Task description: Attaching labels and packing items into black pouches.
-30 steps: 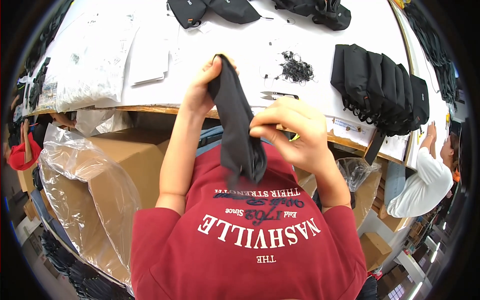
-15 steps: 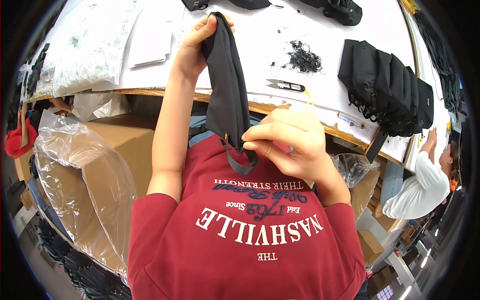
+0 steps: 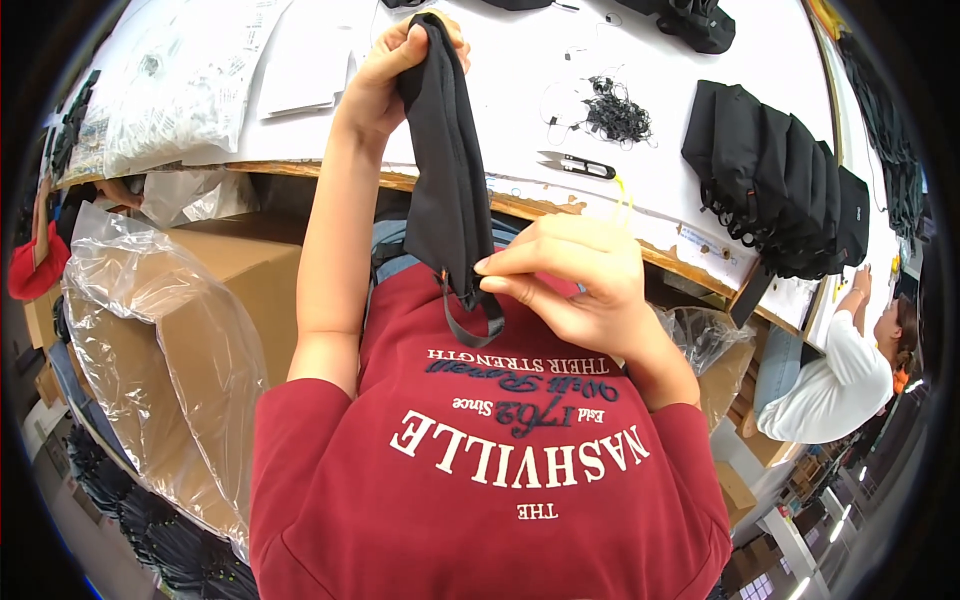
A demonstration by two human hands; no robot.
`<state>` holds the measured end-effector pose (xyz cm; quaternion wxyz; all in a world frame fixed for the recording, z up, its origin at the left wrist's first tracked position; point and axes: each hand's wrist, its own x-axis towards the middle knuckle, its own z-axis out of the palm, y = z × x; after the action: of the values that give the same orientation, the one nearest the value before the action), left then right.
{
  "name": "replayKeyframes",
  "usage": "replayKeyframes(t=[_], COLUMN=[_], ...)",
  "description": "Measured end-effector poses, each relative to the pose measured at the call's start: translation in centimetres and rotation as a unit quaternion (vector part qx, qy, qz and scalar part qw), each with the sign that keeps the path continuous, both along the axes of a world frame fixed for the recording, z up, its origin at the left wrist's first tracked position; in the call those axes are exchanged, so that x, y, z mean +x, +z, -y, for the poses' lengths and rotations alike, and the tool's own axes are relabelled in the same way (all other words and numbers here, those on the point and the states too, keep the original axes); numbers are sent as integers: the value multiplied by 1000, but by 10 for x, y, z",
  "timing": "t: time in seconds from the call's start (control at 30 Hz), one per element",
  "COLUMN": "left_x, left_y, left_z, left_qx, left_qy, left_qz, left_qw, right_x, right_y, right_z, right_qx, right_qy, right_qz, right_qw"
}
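A long black fabric pouch hangs in front of my chest, with what looks like a zip along its length. My left hand is closed around its upper end, thumb on top. At the lower end, my right hand pinches the corner between thumb and forefinger; the tiny part between those fingertips cannot be made out. A black strap loop dangles from that end, near a small orange tag.
Thread snips with a yellow cord lie on the white table beside black thread scraps. Black pouches are lined up at the right. Plastic-covered cardboard boxes stand left of me. A person in white works at the right.
The pouch and both hands have shifted very slightly left, and the view has tilted a little. My grips look the same.
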<state>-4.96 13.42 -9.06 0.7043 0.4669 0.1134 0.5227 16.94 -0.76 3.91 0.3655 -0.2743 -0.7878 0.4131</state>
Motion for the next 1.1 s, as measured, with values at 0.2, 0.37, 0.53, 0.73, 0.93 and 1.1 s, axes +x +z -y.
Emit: replayKeyframes(t=[0.2, 0.37, 0.53, 0.73, 0.93, 1.1], left_x=[-8, -4, -3, -24, 0, 20], left_y=[32, 56, 72, 66, 60, 65], left_z=[10, 49, 99, 111, 126, 130], left_qx=[90, -227, -170, 115, -135, -255], left_qy=[-52, 249, 115, 188, 236, 214], left_qz=[3, -143, -55, -371, -252, -188], left_qw=[995, 931, 977, 902, 929, 924], right_x=[-1, 7, 34, 51, 45, 34], right_y=[-6, -4, -31, -56, -45, -54], right_z=[0, -5, -20, -17, -25, -25], right_qx=[3, -168, -517, -636, -292, -45], right_qy=[-25, -130, -147, -101, -154, -176], right_qz=[-9, 12, -182, -203, -126, -72], right_qw=[1000, 977, 823, 737, 935, 981])
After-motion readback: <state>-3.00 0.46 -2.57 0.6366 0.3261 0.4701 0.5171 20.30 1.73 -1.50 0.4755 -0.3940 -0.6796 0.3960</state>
